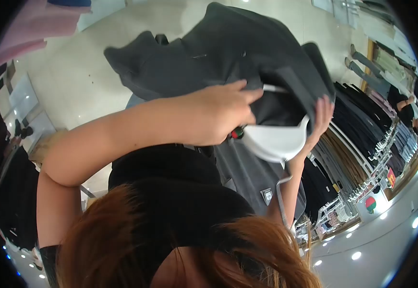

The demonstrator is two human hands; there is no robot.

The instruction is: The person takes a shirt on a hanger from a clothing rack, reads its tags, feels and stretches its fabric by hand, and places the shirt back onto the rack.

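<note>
A dark grey garment is spread out in front of me, with a broad white hanger in its neck opening. The hanger's metal hook points down toward my body. My left hand lies over the garment beside the opening, its fingers apart and touching the cloth. At the opening's right edge my right hand grips the cloth next to the hanger; its thumb is hidden. A small red and green item shows just below my left hand. Another grey garment with a small tag hangs below the hanger.
Racks of dark and brown clothes run along the right side. A person stands at the far right. Pink cloth is at the upper left, with dark clothes at the left edge. The pale floor is glossy.
</note>
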